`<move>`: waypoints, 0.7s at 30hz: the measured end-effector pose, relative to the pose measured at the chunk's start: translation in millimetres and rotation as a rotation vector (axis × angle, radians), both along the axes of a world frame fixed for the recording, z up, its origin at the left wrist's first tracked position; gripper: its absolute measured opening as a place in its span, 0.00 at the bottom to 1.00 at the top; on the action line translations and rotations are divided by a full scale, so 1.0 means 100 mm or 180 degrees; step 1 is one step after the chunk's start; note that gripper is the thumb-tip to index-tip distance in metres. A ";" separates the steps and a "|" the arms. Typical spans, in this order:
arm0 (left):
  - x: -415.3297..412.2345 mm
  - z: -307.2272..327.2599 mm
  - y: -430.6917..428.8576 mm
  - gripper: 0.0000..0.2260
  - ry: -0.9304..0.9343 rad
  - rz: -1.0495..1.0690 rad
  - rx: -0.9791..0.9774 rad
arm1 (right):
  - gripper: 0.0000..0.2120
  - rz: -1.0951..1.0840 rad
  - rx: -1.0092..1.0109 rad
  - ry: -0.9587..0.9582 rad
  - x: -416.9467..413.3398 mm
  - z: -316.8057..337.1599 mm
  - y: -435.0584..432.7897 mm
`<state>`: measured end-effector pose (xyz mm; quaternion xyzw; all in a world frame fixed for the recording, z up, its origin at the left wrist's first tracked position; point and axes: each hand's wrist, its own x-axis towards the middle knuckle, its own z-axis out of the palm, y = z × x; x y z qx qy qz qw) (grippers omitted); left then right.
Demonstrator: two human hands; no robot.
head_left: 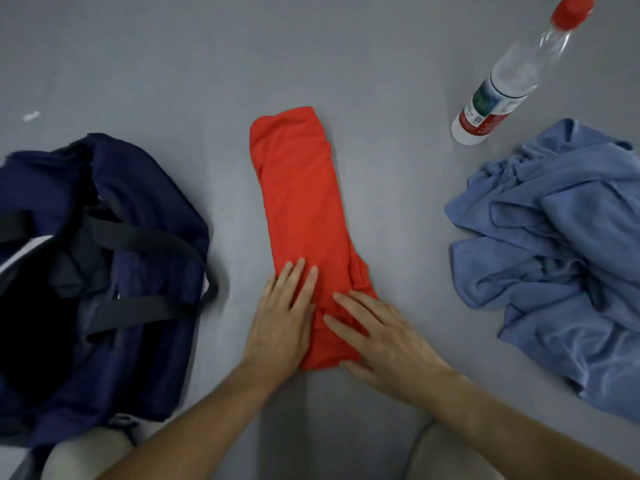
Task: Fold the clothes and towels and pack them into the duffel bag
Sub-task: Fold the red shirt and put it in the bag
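duffel bag (104, 271) left of red garment (301, 209), open, dark cloth inside | left hand (280, 320) and right hand (384, 341) flat, fingers spread, pressing garment's near end, gripping nothing | strip-folded, unpacked | blue towel (561, 258) right, crumpled, unfolded

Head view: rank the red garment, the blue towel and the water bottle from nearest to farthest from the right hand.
1. Red garment: under the right hand, centre.
2. Blue towel: crumpled, to its right.
3. Water bottle: far off, upper right.
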<state>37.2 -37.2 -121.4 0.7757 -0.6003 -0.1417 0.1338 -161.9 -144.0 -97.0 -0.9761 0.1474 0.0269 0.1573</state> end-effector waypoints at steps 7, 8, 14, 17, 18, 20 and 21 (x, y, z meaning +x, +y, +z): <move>0.07 -0.02 0.16 0.26 -0.0269 -0.0345 0.0342 | 0.29 0.0432 -0.0194 -0.0070 -0.16 -0.27 -0.18; 0.09 0.03 0.17 0.25 -0.0257 -0.0372 0.0232 | 0.27 0.0377 -0.0172 -0.0188 -0.16 -0.27 -0.19; 0.00 0.17 0.45 0.26 0.0182 -0.0940 -0.0127 | 0.17 -0.0060 -0.0118 -0.0580 0.03 -0.25 -0.13; -0.02 0.17 0.45 0.38 0.0212 -0.0770 0.0218 | 0.14 -0.0593 0.0393 -0.0511 0.15 -0.21 -0.07; -0.03 0.18 0.44 0.38 0.0257 -0.0719 0.0185 | 0.14 -0.0844 0.0719 -0.0524 0.19 -0.21 -0.05; -0.05 0.19 0.36 0.35 0.0412 -0.0511 0.0014 | 0.14 -0.1300 0.1347 -0.0568 0.29 -0.17 -0.07; -0.06 0.21 0.31 0.33 0.0538 -0.0300 -0.0060 | 0.12 -0.1464 0.1607 -0.0530 0.34 -0.12 -0.11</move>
